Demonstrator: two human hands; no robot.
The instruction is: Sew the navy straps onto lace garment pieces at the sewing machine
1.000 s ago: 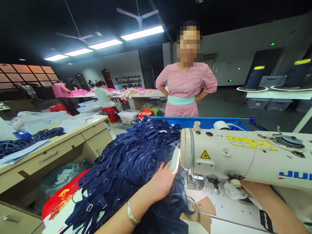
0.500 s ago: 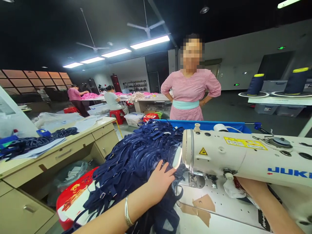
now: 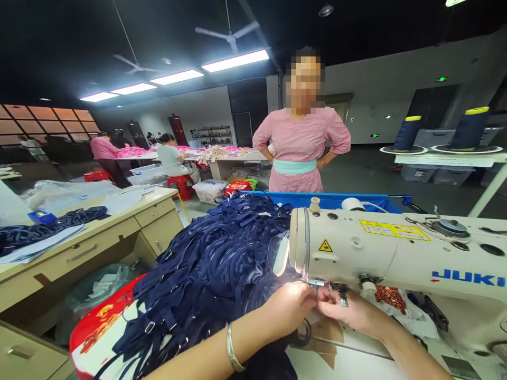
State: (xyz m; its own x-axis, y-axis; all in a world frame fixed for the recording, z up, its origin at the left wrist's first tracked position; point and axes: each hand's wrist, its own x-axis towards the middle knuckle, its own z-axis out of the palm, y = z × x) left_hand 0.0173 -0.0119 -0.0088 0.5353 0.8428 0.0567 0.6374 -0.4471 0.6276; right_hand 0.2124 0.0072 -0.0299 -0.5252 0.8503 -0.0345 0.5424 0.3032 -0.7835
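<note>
On my far left a beige desk with drawers [image 3: 85, 248] carries papers and a few dark straps, and a gap of open floor separates it from my bench. Next comes the heap of navy straps [image 3: 214, 258], piled high and spilling over a red-printed cover at the bench's near left edge, so there is little free room on that side. My left hand [image 3: 291, 309], bracelet at the wrist, is pinched shut against the heap's right edge, directly under the needle area of the cream sewing machine [image 3: 380, 253]. My right hand [image 3: 350, 311] meets it fingertip to fingertip, also pinching; what they grip is too small to tell. Beyond the machine stands a person in pink [image 3: 301, 150], with a blue bin [image 3: 336, 199] between us.
</note>
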